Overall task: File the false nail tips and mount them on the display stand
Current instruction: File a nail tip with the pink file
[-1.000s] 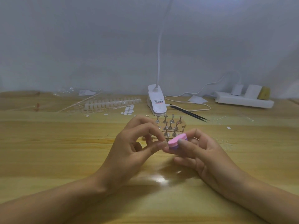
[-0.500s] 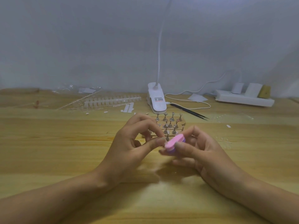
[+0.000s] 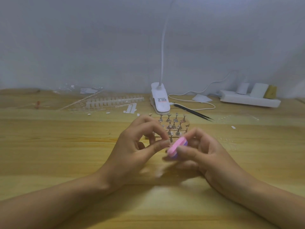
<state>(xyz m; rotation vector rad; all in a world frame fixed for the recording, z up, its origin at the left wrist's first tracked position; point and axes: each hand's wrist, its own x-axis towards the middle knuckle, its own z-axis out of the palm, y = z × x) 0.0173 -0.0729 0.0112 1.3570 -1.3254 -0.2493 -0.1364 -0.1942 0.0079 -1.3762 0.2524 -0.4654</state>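
Observation:
My right hand point(image 3: 204, 154) grips a small pink and purple file block point(image 3: 176, 147) between thumb and fingers, its pink face up. My left hand point(image 3: 137, 151) pinches a small clear nail tip point(image 3: 166, 142) between thumb and forefinger, right against the block's left edge. The tip is mostly hidden by my fingertips. Just behind both hands stands the display stand point(image 3: 175, 125), a clear base with several metal pegs, partly covered by my left fingers. Strips of unused nail tips point(image 3: 113, 100) lie at the back left.
A white clip lamp point(image 3: 160, 100) stands behind the stand, its cable looping right. Black tweezers point(image 3: 194, 112) lie right of it. A white power strip point(image 3: 249, 100) sits at the back right. A sheet of white adhesive tabs point(image 3: 131, 108) and loose tips lie left of the lamp.
The file block has tilted and slid down-left against the nail tip, blurred with motion. Both hands stay close together in front of the stand.

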